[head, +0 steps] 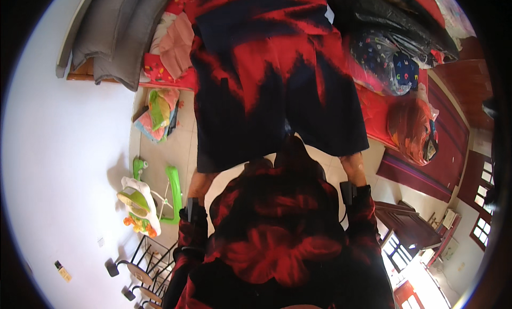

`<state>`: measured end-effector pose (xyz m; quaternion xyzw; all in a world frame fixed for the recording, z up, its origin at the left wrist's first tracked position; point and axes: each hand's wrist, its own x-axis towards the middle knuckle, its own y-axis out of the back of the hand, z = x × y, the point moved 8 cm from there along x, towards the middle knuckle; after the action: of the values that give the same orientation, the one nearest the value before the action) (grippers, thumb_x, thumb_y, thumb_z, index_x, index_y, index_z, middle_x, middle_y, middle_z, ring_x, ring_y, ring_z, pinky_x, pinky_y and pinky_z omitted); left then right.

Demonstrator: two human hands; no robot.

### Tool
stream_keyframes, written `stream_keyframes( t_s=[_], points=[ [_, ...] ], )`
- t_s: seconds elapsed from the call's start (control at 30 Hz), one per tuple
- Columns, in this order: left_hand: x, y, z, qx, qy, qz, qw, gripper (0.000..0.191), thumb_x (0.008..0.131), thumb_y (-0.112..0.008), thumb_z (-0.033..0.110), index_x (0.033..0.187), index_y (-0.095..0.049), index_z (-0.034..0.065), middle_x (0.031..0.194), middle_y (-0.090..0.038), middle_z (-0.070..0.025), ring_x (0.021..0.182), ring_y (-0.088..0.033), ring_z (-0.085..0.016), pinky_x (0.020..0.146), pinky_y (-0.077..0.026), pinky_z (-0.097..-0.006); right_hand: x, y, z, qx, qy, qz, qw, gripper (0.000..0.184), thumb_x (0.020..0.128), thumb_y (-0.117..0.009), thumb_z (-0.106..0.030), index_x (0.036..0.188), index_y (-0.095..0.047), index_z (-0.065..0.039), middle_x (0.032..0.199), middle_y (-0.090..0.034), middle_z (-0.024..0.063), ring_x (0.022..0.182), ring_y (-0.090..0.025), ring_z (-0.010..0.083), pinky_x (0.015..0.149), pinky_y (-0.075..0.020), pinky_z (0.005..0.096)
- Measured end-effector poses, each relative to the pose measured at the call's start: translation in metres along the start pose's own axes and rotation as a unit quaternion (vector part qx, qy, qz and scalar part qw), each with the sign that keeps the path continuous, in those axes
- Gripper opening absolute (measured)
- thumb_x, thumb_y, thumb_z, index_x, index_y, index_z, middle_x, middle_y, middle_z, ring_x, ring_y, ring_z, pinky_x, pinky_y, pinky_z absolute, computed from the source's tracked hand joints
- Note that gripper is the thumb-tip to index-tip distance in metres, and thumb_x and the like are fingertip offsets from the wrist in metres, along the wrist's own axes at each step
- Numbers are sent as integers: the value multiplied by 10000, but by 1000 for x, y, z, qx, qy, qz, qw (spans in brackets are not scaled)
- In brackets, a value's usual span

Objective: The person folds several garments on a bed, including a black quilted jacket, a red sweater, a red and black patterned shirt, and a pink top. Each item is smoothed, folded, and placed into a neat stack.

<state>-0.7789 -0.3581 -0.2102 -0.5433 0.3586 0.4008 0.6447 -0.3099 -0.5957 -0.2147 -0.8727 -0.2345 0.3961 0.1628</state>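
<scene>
A pair of red and dark navy shorts point(248, 121) is spread out in front of me, its two legs hanging toward my body. My left hand point(202, 184) holds the hem of the left leg at its outer corner, the fingers hidden behind the cloth. At the outer corner of the other hem, my right hand point(354, 168) grips the fabric, its fingertips also covered. Past the waist, more red and navy cloth point(260, 13) lies in folds; whether it belongs to the shorts I cannot tell. Dark devices are strapped at both wrists.
A bed with a red sheet point(374, 113) stands ahead. Grey pillows point(106, 33) and pink cloth point(176, 45) lie at its left, plastic-wrapped bundles point(380, 65) at its right. Folded cloths point(158, 115) and a green-white baby walker point(140, 205) are by the left wall.
</scene>
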Motion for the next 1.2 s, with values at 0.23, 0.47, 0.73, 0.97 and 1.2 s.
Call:
stream_keyframes(
  t_s=[0.23,0.47,0.73,0.97,1.2],
  points=[
    [-41,-21,56,-40,-258,-153,953,562,1004,-525,351,1477,-400,74,1477,-471,-131,1325,-484,-317,1099,-406,-485,-30,-24,-47,88,37,-13,995,434,1017,-481,-233,1413,-474,-56,1421,-532,98,1291,-523,287,1083,-444,487],
    [-112,-48,102,-45,-321,-209,923,682,948,-619,315,1514,-336,62,1531,-407,-121,1402,-400,-309,1173,-294,-493,-66,-94,-121,87,75,-172,978,520,950,-550,-188,1436,-444,-38,1448,-516,86,1311,-506,282,1099,-420,442],
    [-178,-108,244,-56,-536,-155,828,440,1017,-448,199,1401,-460,-14,1408,-530,-166,1299,-513,-291,1121,-402,-445,-18,-221,-249,94,127,-257,954,377,932,-585,-102,1291,-550,9,1246,-648,120,1156,-616,240,1048,-455,393],
    [-174,-258,451,17,-536,-355,766,427,1031,-460,222,1388,-464,-12,1408,-528,-182,1323,-490,-299,1146,-367,-438,101,-404,-360,89,105,-401,906,313,987,-501,-78,1238,-494,108,1336,-536,271,1241,-535,347,1084,-429,422],
    [-56,-316,539,67,-548,-35,833,655,1026,-500,401,1466,-310,-46,1510,-370,-220,1351,-453,-350,1122,-377,-418,228,-472,-331,-221,278,-185,917,504,987,-560,-223,1410,-434,20,1406,-512,208,1272,-531,347,1081,-420,398]
  ],
)
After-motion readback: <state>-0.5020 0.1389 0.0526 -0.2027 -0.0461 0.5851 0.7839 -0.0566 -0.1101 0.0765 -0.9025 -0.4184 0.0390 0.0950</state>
